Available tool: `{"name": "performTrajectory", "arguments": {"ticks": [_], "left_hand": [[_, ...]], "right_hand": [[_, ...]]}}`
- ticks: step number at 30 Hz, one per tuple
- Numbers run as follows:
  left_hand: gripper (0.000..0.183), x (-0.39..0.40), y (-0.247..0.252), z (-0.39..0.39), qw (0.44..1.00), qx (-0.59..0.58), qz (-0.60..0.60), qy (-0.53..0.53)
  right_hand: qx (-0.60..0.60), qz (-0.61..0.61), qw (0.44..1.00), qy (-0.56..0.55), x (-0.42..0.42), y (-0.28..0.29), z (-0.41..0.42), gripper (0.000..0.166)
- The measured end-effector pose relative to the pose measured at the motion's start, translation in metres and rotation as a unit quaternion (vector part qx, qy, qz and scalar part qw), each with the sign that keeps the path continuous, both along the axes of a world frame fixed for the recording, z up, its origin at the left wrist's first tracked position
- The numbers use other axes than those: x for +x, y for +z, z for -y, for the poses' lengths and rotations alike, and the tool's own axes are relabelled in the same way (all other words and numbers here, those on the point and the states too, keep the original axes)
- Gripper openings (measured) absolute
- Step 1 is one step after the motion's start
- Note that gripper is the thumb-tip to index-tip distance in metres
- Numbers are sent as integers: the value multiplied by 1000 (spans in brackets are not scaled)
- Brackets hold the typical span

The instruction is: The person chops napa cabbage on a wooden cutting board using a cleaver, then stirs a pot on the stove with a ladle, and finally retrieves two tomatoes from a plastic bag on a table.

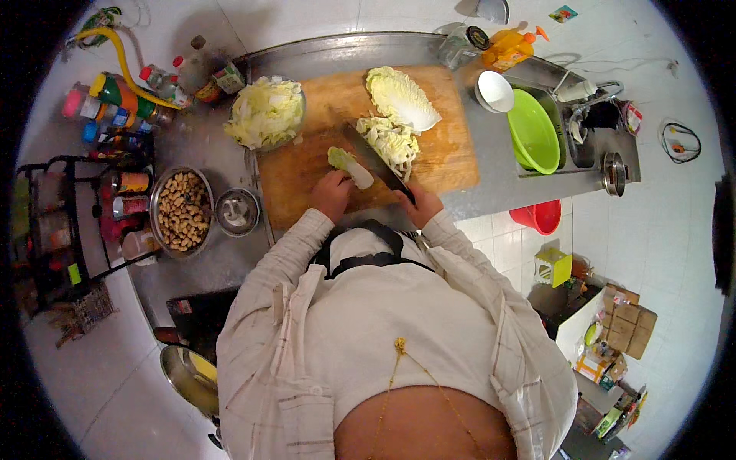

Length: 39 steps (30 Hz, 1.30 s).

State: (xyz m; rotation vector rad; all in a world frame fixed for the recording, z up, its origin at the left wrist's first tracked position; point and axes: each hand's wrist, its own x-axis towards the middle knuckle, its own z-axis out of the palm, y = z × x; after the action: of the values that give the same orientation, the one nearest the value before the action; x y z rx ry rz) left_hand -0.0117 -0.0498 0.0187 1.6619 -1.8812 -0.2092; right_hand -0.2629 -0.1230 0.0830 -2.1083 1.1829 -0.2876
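Note:
On a wooden cutting board [310, 167], my right hand [421, 205] grips the handle of a kitchen knife [376, 158], its blade pointing up and left. Shredded napa cabbage [392, 145] lies along the blade's right side, below a large cabbage leaf [401, 98]. To the left of the knife, my left hand [332, 194] touches or holds the edge of a small cabbage leaf [352, 167]; its fingertips are partly hidden. A glass bowl heaped with cut cabbage [267, 114] stands at the board's upper left.
Left of the board are a metal bowl of peanuts [184, 210], a small metal bowl [237, 211] and several bottles [161, 77]. On the right, a white bowl [494, 92] stands beside a green basin [535, 131] at the sink. A glass jar [463, 48] stands behind the board.

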Motion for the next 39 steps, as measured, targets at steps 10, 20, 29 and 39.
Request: {"name": "performTrajectory", "arguments": {"ticks": [10,20,29,39], "left_hand": [[17,-13,-11,4,998,-20,26,-57],[15,-13,-5,3,998,31,30,-38],[19,-13,-11,1,997,69,-7,-37],[21,-13,-6,6,996,82,-26,-8]], "right_hand": [[-33,-97,994,40,19,21,-15,24],[-23,-193,977,87,32,20,-10,25],[-1,-221,970,104,38,22,-6,27],[6,-168,982,81,86,1,17,32]]}}
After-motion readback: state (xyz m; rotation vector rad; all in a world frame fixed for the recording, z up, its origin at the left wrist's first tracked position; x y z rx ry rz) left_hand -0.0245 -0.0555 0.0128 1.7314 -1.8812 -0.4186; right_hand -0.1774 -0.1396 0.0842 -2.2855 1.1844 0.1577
